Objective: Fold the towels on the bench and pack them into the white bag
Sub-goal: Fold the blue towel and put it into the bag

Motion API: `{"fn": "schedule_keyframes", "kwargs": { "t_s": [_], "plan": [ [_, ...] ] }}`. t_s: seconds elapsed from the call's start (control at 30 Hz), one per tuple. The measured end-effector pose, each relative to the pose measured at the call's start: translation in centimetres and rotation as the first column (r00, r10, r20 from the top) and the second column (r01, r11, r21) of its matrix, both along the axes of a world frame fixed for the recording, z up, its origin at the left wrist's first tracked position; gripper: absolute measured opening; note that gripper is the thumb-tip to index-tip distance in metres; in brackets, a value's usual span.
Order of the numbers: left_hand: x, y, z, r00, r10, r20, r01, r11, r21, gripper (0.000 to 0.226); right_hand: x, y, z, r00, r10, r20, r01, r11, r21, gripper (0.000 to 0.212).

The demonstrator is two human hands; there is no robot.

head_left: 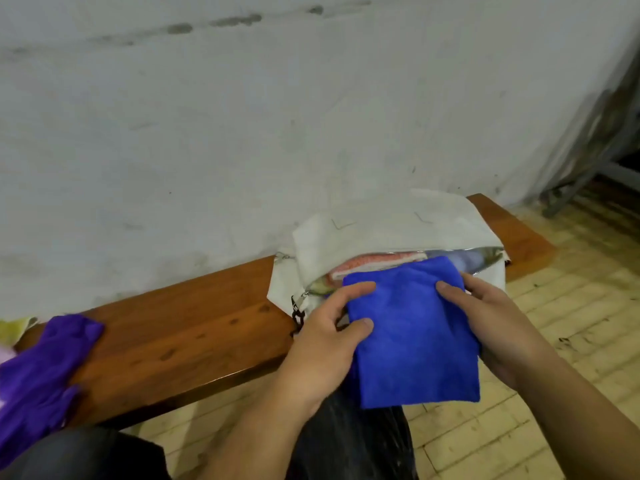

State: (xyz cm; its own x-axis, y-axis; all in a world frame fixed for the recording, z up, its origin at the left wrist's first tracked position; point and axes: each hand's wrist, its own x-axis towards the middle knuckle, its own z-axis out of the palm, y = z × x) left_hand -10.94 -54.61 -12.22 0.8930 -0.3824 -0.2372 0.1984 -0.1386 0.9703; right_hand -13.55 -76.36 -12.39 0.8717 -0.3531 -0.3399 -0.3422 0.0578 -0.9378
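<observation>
Both hands grip the folded royal-blue microfibre towel (412,334): left hand (325,337) curled round its left edge with the thumb on top, right hand (485,317) pinching the right edge, thumb on top and fingers underneath. Towel is a flat rectangle. Its long axis runs from me towards the wall, with the far end tilted slightly left. Far short edge sits over the open mouth of the white fabric bag (381,226); near end hangs off the counter over my lap.

Bag lies flat on the right end of the reddish-brown wooden counter (194,323), mouth facing me, silvery lining showing. A pink folded towel (374,261) is already inside it.

A crumpled purple towel (38,368) sits on the counter's left end, well apart from the bag, with a scrap of pale yellow cloth (14,329) just behind it.

Counter stands against a stained grey-white plaster wall (242,133). Floor is scuffed yellowish tile (554,341). A grey metal frame (588,168) stands far right, blurred.
</observation>
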Motion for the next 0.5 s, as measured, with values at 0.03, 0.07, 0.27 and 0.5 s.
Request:
{"fn": "schedule_keyframes", "kwargs": {
  "t_s": [0.03, 0.07, 0.27, 0.5],
  "plan": [
    [-0.2, -1.3, -0.3, 1.000, -0.021, 0.011, 0.020, 0.999, 0.046, 0.046, -0.2, -1.5, -0.4, 0.999, 0.011, -0.047, -0.012, 1.000, -0.022, 0.021],
    [-0.3, -2.5, -0.7, 0.999, -0.033, 0.009, 0.033, 0.996, 0.078, 0.047, -0.2, -2.9, -0.6, 0.995, 0.032, -0.093, -0.036, 0.999, -0.037, 0.020],
    [-1.0, -8.0, -1.6, 0.998, -0.065, 0.016, 0.061, 0.981, 0.185, 0.052, 2.6, -8.6, -1.0, 0.939, 0.216, -0.269, -0.281, 0.931, -0.232, 0.019],
    [0.9, -13.1, -1.8, 0.984, -0.063, 0.167, 0.014, 0.960, 0.279, 0.056, 8.6, -10.6, -0.7, 0.837, 0.444, -0.320, -0.542, 0.595, -0.593, 0.043]
  ]
}}
